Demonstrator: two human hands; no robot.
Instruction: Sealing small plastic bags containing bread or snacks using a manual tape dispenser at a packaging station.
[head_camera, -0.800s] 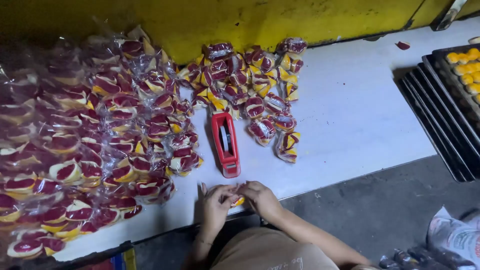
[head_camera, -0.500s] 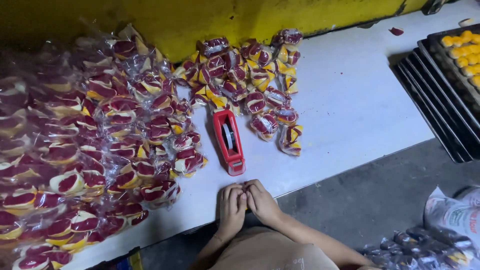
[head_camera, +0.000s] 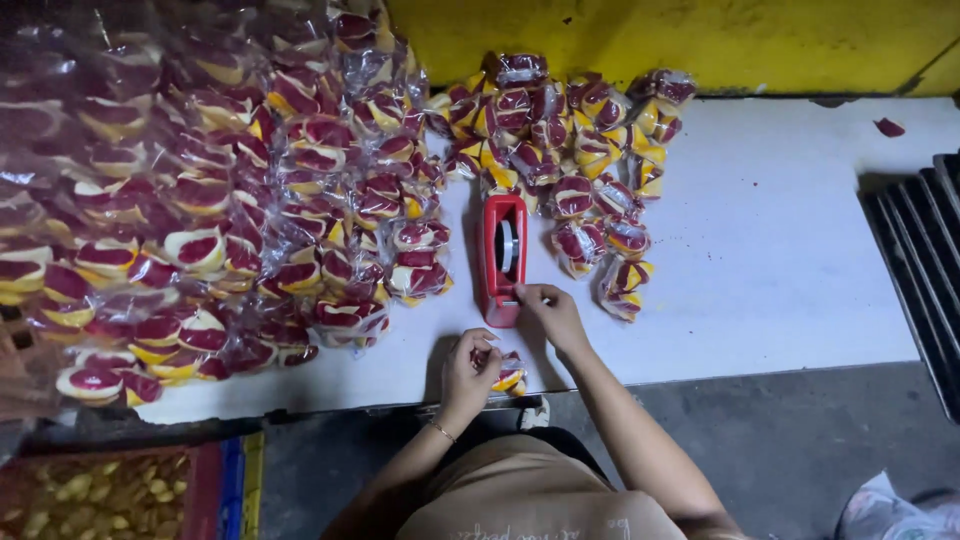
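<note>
Both forearms reach forward from the bottom edge of the view over the near edge of the white bench (head_camera: 800, 260).

Right arm: extended further, angled up and left. Right hand (head_camera: 553, 312) at the near end of the red tape dispenser (head_camera: 502, 258), fingers curled and pinched together at the dispenser's cutter end. Whether a strip of tape is between the fingertips cannot be told.

Left arm: bent, thin bracelet at the wrist. Left hand (head_camera: 470, 368) closed around a small packet (head_camera: 508, 373), fingers wrapped over its top; the packet sticks out to the right of the hand, just above the bench's near edge and close below the right hand.

Packet: clear wrap, contents red, yellow and white, like the others on the bench.

Dispenser: stands lengthwise, pointing away from the person, a roll of tape visible in its middle.

Around it: a large heap of packets (head_camera: 200, 200) covers the left half of the bench, touching the dispenser's left side. A smaller group of packets (head_camera: 570, 130) lies beyond and to the right of the dispenser, against the yellow wall (head_camera: 700, 40).

Far right: dark trays (head_camera: 920, 260) at the frame edge. Lower left, below the bench: a crate (head_camera: 120, 495) with small yellowish pieces.
</note>
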